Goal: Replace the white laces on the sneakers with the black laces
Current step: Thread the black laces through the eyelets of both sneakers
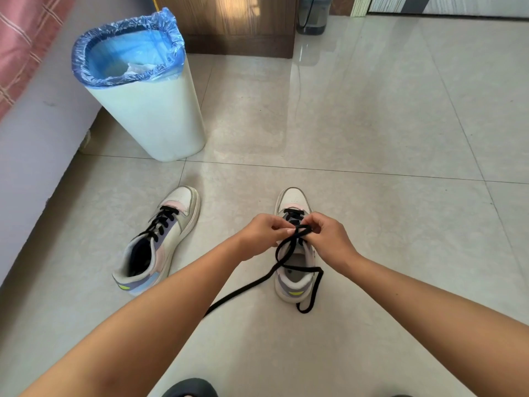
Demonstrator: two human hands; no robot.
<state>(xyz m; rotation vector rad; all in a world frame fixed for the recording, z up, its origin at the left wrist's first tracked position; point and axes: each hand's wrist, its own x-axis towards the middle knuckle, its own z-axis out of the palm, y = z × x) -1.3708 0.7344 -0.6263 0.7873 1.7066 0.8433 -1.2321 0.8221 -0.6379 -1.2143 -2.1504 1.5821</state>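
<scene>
Black laces (286, 253) trailed from the right sneaker (294, 270) onto the tiled floor (372, 124) — one end ran back toward the person on the left, past the left forearm, while the other looped round the heel on the right and curled just behind it. That sneaker stood toe away from the person, white with grey and pink panels and a yellow mark at the heel. Above its tongue, both hands met: the left hand (259, 234) pinched the lace between curled fingers and thumb, and the right hand (329, 239) gripped the same lace from the other side, a loop of it crossing between them. Lower eyelets near the toe already carried black lacing.

Well apart to the left lay the left sneaker (159, 242), angled with its toe pointing up and right — black lace crossed through its eyelets.

Farther off stood a white waste bin (151, 116) lined with a blue plastic bag (126, 47), beside a pale wall. Beyond it were a wooden cabinet (229, 21) and a grey container (313, 14).
</scene>
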